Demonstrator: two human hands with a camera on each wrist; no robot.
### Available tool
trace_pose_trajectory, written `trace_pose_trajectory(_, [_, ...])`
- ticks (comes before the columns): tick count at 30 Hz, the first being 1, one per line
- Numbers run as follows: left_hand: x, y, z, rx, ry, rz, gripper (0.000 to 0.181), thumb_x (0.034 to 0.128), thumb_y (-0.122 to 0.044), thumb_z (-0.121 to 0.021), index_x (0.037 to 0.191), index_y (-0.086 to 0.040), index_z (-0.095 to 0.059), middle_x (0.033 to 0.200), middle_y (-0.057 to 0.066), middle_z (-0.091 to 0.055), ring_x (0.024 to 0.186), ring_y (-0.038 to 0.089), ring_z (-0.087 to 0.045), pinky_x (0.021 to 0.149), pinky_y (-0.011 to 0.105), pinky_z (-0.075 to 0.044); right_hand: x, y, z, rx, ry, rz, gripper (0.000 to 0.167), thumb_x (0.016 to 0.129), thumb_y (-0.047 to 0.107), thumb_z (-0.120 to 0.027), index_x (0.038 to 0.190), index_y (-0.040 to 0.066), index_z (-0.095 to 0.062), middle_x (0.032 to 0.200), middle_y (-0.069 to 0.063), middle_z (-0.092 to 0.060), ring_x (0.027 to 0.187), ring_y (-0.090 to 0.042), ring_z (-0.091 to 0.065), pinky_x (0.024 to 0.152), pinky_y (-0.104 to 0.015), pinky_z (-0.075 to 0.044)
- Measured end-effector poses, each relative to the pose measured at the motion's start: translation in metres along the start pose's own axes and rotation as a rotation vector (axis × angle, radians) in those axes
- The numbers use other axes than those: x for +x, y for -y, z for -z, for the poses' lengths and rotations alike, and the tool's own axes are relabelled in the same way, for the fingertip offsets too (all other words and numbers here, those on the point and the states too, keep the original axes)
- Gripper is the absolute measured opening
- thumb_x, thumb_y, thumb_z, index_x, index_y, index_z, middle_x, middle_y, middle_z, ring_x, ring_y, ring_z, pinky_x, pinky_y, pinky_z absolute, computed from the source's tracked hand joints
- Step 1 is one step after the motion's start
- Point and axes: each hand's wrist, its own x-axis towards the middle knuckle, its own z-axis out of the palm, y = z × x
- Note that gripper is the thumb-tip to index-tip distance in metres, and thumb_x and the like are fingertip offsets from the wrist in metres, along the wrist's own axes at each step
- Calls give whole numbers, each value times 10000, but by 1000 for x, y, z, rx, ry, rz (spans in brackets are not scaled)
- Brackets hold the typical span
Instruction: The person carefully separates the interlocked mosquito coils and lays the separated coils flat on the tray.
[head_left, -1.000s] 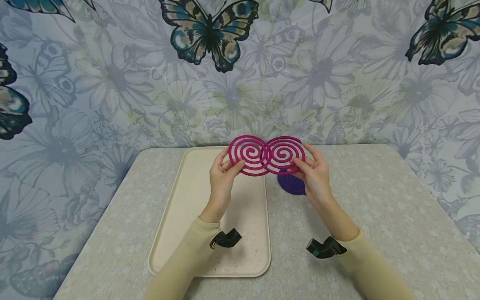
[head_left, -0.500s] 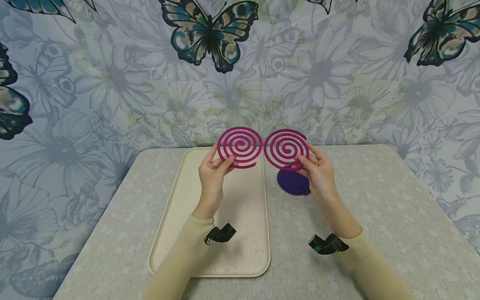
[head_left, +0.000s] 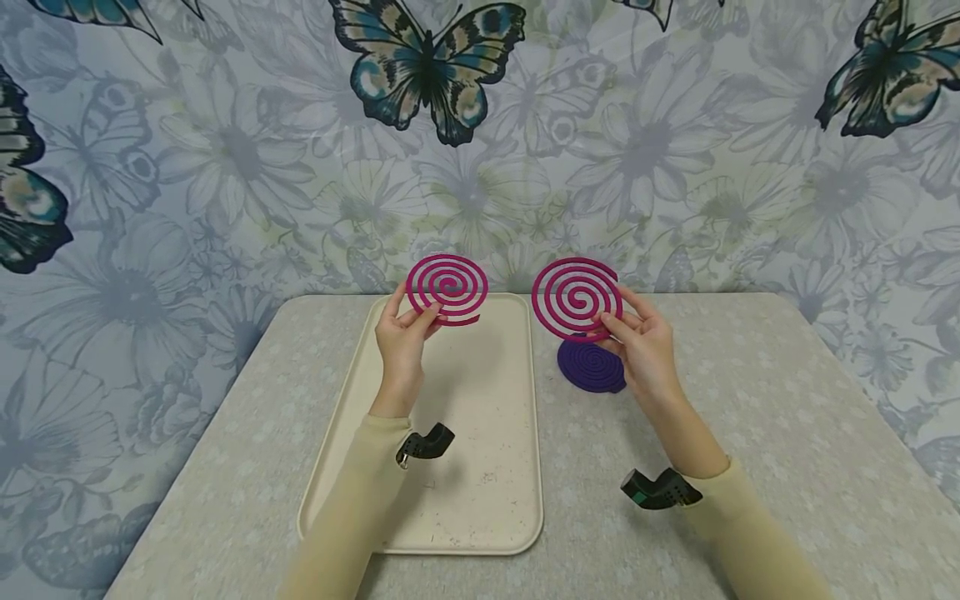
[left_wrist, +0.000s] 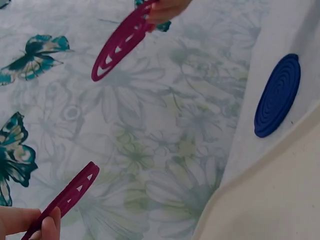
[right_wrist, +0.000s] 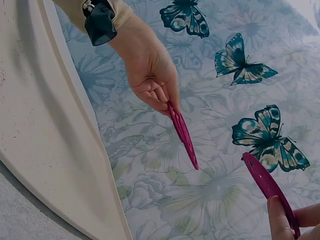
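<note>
My left hand [head_left: 402, 346] pinches a magenta mosquito coil [head_left: 448, 286] by its left edge, thumb in front, above the far part of the cream tray [head_left: 487, 433]. To the right, my right hand [head_left: 648, 346] pinches a second magenta mosquito coil [head_left: 580, 302] at its lower right edge. A gap separates the two coils, and both are held up facing the head camera. Below the right coil, a dark purple coil [head_left: 591, 367] lies flat on the table, partly covered by it in the head view. The left wrist view shows this purple coil [left_wrist: 277, 95] whole.
The tray, with small dark crumbs on it, takes up the left middle of the pale patterned table [head_left: 750, 400]. Behind the table's far edge stands a wall [head_left: 480, 192] with flowers and butterflies. A dark wrist camera [head_left: 426, 442] is on each sleeve.
The two magenta coils overlapped one second ago and are now apart. My left hand has moved left with its coil; my right hand has shifted slightly right. The purple coil lies still.
</note>
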Motion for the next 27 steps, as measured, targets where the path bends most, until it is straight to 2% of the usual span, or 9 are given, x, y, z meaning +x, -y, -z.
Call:
trace_pose_trajectory(6, [16, 20, 9, 36, -75, 21, 595, 849, -22, -685, 1393, -124, -468, 953, 125, -709, 660, 33, -680, 690, 184, -571, 0, -5, -1, -3, 2, -16, 534, 926, -81, -505, 1426, -52, -322, 767, 20, -712, 628, -89, -693, 597, -195, -568])
trace_pose_trajectory(13, [34, 47, 25, 126, -183, 85, 576, 883, -14, -628, 1418, -85, -427, 863, 62, -641, 567, -6, -601, 586, 119, -527, 1, -8, -1, -15, 8, -32, 548, 931, -65, -509, 1439, -50, -304, 775, 20, -711, 658, -81, -695, 627, -200, -573])
trace_pose_trajectory(16, [41, 61, 35, 163, -230, 111, 571, 886, -15, -620, 1419, -74, -424, 870, 72, -615, 545, -5, -565, 546, 110, -500, 2, -8, -1, -24, 5, -38, 544, 932, -57, -514, 1437, -44, -313, 807, 28, -721, 667, -76, -697, 622, -198, -572])
trace_pose_trajectory(19, [45, 72, 43, 198, -264, 110, 556, 882, -11, -619, 1406, -61, -439, 881, 96, -614, 527, -3, -546, 521, 120, -489, 1, -9, 1, -27, 0, -49, 541, 933, -50, -517, 1437, -37, -321, 855, 33, -730, 683, -71, -700, 616, -197, -570])
trace_pose_trajectory(22, [48, 78, 48, 216, -289, 86, 545, 877, -3, -617, 1394, -44, -451, 859, 92, -613, 520, -6, -540, 500, 125, -482, 1, -9, 2, -38, -6, -52, 540, 934, -42, -520, 1438, -30, -325, 872, 42, -732, 687, -67, -700, 616, -196, -570])
trace_pose_trajectory(27, [50, 78, 51, 229, -300, 70, 532, 876, -3, -611, 1384, -24, -454, 821, 60, -595, 515, -2, -530, 487, 126, -474, 3, -12, 0, -52, -4, -56, 526, 936, -42, -514, 1430, -34, -333, 826, 51, -727, 653, -71, -693, 615, -193, -571])
